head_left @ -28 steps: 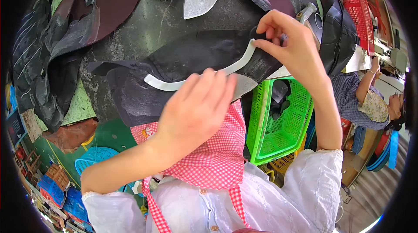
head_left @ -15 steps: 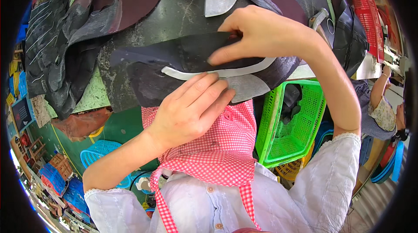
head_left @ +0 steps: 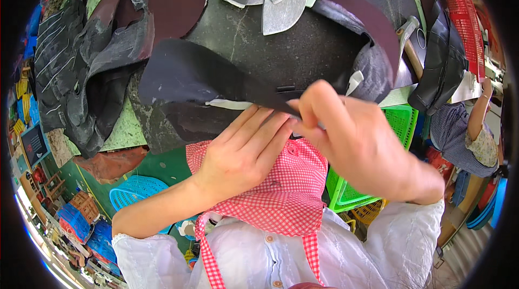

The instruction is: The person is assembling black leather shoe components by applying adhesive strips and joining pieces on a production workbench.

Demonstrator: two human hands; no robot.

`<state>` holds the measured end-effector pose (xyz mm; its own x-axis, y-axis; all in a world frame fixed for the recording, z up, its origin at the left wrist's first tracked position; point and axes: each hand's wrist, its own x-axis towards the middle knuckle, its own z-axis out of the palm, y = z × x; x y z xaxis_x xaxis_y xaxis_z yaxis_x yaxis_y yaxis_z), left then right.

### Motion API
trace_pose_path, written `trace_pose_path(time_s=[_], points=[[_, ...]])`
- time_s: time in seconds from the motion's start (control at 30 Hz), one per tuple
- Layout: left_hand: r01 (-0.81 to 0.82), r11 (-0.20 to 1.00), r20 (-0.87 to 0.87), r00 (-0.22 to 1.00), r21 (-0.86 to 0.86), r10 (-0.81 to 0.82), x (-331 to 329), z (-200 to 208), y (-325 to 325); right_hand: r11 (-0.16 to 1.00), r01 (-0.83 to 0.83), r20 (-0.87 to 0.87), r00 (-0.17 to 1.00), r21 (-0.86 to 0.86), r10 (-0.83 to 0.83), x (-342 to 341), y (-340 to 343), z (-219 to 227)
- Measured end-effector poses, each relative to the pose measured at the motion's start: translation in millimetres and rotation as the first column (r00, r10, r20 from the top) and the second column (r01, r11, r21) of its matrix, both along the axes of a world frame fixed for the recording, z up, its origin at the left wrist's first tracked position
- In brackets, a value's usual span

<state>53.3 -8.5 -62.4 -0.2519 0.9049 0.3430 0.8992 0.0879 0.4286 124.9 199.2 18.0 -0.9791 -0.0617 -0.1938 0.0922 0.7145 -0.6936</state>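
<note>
The table [head_left: 243, 35] bears it all, with a dark heap [head_left: 100, 67] left of the black piece [head_left: 181, 70] and the grey pieces [head_left: 284, 10] beyond it. The black piece lies just past the left hand [head_left: 238, 151], its far part folded toward the person and running narrow to the right hand [head_left: 359, 137]. Right of it, partly hidden by that hand, is the green basket [head_left: 403, 121]. The left hand lies flat at the piece's near edge, fingers straight and nearly together; the right hand is bent, thumb and forefinger closed on the piece's fold, close to the left fingertips. The hammer [head_left: 413, 56] is farther right. Smallest, the strip [head_left: 230, 104] shows a short white length on the piece, beyond the left fingers

Half a second ago the piece lay flatter and the strip showed far longer; the right hand, then over the piece's far part, has come down beside the left
</note>
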Motion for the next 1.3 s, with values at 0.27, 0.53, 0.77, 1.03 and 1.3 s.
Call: trace_pose_path(time_s=[0.27,0.53,0.77,1.03,1.3], points=[[-0.021,1.000,0.039,0.999,-0.006,0.022,-1.9,5.5,6.0,0.989,0.035,-0.151,0.989,0.144,-0.013,1.3,0.4,-14.4],[-0.011,0.994,0.064,0.998,-0.111,0.018,3.6,11.4,3.7,0.972,-0.002,-0.277,0.958,0.235,0.069,23.8,-24.9,-24.1],[0.013,0.997,0.126,0.992,0.074,-0.022,-48.2,36.0,-30.2,0.955,-0.039,-0.104,0.992,0.295,0.072,36.5,-43.6,-31.3],[-0.362,0.918,0.385,0.833,-0.162,0.396,-81.9,43.8,-16.4,0.991,0.104,-0.058,0.993,0.087,-0.099,21.0,-52.7,-18.9],[-0.409,0.886,0.743,0.518,-0.219,0.423,-82.9,28.8,-38.6,0.793,0.330,0.053,0.933,-0.512,-0.355,-13.9,-53.9,-53.9]])
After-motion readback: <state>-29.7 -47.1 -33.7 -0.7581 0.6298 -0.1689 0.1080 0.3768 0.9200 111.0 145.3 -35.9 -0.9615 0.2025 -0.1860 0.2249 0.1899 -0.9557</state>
